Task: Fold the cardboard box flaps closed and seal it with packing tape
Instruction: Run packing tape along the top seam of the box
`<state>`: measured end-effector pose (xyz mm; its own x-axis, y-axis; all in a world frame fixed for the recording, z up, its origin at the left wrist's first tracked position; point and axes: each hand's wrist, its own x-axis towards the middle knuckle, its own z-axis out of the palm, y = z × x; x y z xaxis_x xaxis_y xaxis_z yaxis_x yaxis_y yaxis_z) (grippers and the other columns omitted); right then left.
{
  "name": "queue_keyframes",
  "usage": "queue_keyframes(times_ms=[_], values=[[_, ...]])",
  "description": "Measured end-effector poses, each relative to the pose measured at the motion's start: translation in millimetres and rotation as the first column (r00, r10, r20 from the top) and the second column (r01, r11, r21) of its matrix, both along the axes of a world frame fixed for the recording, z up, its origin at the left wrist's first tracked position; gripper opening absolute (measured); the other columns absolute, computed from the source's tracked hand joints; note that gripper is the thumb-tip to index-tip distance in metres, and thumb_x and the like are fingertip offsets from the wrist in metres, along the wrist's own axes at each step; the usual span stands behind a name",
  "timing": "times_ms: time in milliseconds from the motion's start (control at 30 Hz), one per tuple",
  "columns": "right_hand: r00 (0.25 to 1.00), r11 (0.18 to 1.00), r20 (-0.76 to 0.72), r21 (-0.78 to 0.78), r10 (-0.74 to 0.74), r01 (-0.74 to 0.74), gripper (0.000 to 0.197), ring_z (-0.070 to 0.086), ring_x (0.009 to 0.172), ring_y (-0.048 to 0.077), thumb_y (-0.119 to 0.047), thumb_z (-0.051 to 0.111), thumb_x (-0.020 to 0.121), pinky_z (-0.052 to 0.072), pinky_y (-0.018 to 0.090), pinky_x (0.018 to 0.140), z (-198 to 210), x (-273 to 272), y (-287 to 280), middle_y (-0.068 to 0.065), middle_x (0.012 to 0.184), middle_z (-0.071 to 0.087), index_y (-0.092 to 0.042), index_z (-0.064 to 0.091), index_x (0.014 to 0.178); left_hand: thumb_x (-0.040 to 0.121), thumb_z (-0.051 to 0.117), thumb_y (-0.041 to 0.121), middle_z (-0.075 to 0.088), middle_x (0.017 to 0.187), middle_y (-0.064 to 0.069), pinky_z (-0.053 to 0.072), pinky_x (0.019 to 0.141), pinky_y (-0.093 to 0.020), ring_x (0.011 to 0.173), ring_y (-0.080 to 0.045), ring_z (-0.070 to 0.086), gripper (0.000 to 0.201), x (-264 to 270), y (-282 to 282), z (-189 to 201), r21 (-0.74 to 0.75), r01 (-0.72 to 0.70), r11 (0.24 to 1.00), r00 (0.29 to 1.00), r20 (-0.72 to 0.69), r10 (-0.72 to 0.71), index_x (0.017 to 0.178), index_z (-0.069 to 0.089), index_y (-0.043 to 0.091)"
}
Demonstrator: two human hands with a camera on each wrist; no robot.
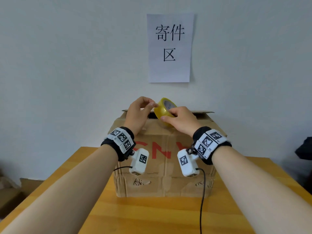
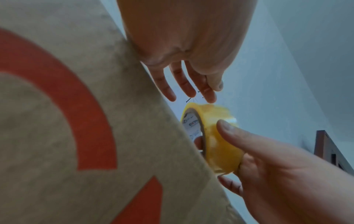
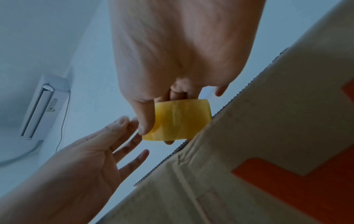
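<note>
A brown cardboard box [image 1: 168,183] with red lettering stands on the wooden table [image 1: 152,215]. Its top flaps lie folded down, and a dark gap shows under the far flap [image 1: 202,112]. Above the box top my right hand [image 1: 168,114] holds a yellow roll of packing tape [image 1: 164,112], thumb on the outer winding and fingers through the core. My left hand [image 1: 152,104] pinches thumb and forefinger at the roll's upper edge, where the tape end lies. The clear tape itself is hard to make out. The left wrist view shows the roll [image 2: 220,144] and the pinch [image 2: 212,91] beside the box [image 2: 57,136].
A paper sign [image 1: 169,48] hangs on the pale wall behind the box. A black cable [image 1: 202,200] runs from my right wrist across the table's front. A dark object [image 1: 303,149] sits at the right edge. Cardboard pieces [image 1: 10,196] lie on the floor at left.
</note>
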<state>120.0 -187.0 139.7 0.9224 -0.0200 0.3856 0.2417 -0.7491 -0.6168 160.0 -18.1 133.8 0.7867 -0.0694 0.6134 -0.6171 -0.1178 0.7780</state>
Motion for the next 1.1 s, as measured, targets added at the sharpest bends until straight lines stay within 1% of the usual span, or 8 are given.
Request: queue_keyframes(times_ms=[100,167,300,533,700,867,1000,1100], values=[[0.998,0.999,0.058,-0.032,0.006,-0.004,0.027,0.062,0.080,0.015,-0.051,0.061,0.088,0.044,0.049,0.094,0.7,-8.5,0.1,-0.010,0.074,0.066,-0.026,0.070,0.085,0.097,0.059,0.015,0.076,0.090,0.003,0.055,0.092,-0.039,0.093,-0.008,0.070,0.014,-4.8,1.8,5.3,-0.018,0.015,1.000,1.000,-0.020,-0.015,0.086,0.066,0.019],[0.995,1.000,0.094,-0.017,0.016,-0.014,0.027,0.061,0.077,0.014,-0.050,0.060,0.088,0.045,0.050,0.092,-0.4,-11.8,-1.2,-0.010,0.071,0.065,-0.026,0.068,0.079,0.096,0.062,0.014,0.076,0.090,0.001,0.056,0.091,-0.044,0.092,-0.012,0.071,0.010,-9.9,2.0,9.8,-0.028,0.044,0.999,0.997,-0.057,-0.046,0.088,0.067,0.016],[0.985,0.995,0.164,0.078,0.047,-0.061,0.035,0.059,0.064,0.012,-0.051,0.061,0.086,0.046,0.040,0.076,2.4,-18.2,-5.3,-0.005,0.063,0.063,-0.018,0.067,0.074,0.086,0.075,0.014,0.073,0.087,-0.006,0.058,0.087,-0.041,0.081,-0.012,0.068,0.005,-18.4,1.8,21.4,-0.042,0.051,0.998,0.997,-0.053,-0.053,0.087,0.070,0.015],[0.962,0.937,0.242,0.288,0.127,-0.196,0.034,0.062,0.048,0.025,-0.032,0.060,0.098,0.053,0.034,0.056,25.9,-36.5,-2.1,0.011,0.054,0.066,-0.006,0.062,0.076,0.092,0.067,0.011,0.073,0.092,-0.011,0.061,0.079,-0.036,0.086,-0.016,0.072,0.002,-28.5,-6.0,40.2,-0.091,0.089,0.992,0.994,-0.048,-0.094,0.091,0.067,0.009],[0.987,0.914,0.080,0.374,0.139,-0.159,0.038,0.056,0.045,0.025,-0.035,0.060,0.098,0.048,0.035,0.054,29.5,-28.6,-3.9,0.016,0.054,0.063,-0.003,0.061,0.077,0.095,0.063,0.009,0.065,0.097,-0.010,0.061,0.075,-0.042,0.081,-0.023,0.076,0.005,-29.0,-0.7,33.1,-0.107,0.095,0.990,0.993,-0.060,-0.102,0.092,0.059,0.008],[0.984,0.906,-0.005,0.391,0.179,-0.163,0.037,0.058,0.047,0.024,-0.038,0.062,0.097,0.049,0.028,0.051,28.1,-31.5,-9.1,0.015,0.060,0.066,-0.004,0.061,0.082,0.096,0.062,0.009,0.063,0.104,-0.017,0.062,0.072,-0.039,0.081,-0.022,0.076,0.007,-29.9,-1.0,28.6,-0.109,0.104,0.989,0.988,-0.102,-0.115,0.099,0.059,0.003],[0.981,0.934,-0.026,0.309,0.195,-0.177,0.037,0.062,0.052,0.002,-0.039,0.061,0.097,0.042,0.007,0.054,26.3,-38.1,-19.6,-0.004,0.057,0.067,-0.011,0.065,0.073,0.097,0.061,0.011,0.062,0.107,-0.017,0.062,0.075,-0.045,0.080,-0.024,0.076,0.005,-25.7,4.5,31.5,-0.096,0.084,0.992,0.988,-0.119,-0.095,0.097,0.058,0.006],[0.982,0.950,-0.018,0.257,0.189,-0.178,0.043,0.061,0.058,-0.002,-0.042,0.058,0.098,0.040,0.007,0.062,22.6,-38.9,-21.5,-0.009,0.059,0.068,-0.016,0.068,0.066,0.097,0.061,0.010,0.061,0.106,-0.018,0.062,0.075,-0.043,0.080,-0.024,0.076,0.005,-24.1,5.6,28.6,-0.109,0.077,0.991,0.987,-0.135,-0.091,0.097,0.057,0.007]])
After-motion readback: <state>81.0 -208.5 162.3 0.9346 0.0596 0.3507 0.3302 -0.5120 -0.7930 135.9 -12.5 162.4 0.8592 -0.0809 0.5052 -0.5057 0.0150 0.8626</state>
